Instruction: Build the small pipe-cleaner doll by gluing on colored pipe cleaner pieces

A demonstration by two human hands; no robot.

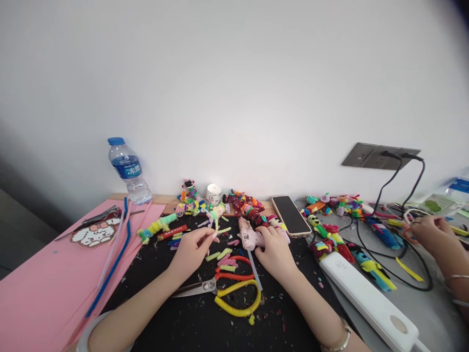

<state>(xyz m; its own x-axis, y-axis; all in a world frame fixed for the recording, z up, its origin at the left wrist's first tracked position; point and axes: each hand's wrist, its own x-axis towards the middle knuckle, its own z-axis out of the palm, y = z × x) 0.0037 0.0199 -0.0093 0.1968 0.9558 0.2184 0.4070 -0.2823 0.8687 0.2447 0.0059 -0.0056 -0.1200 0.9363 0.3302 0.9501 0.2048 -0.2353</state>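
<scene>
My left hand (194,248) is closed in a pinch on a short pale yellow pipe cleaner (216,225), which points up from the fingertips toward a pastel pipe-cleaner doll (219,210). To the right, my right hand (275,247) wraps around the handle of a pale pink hot glue gun (249,238). A translucent glue stick (255,272) sticks out of its back end toward me. Below my hands lie scissors (234,293) with red and yellow handles, partly spread. Cut pink and yellow-green pipe cleaner pieces (225,259) are scattered between my hands on the black mat (190,322).
A water bottle (128,168) stands at the back left by pink sheets (32,293). A phone (291,215) lies at the back right. A white power strip (370,298), black cables (427,274) and several pipe-cleaner dolls (375,266) lie farther right, near another person's hand (432,234).
</scene>
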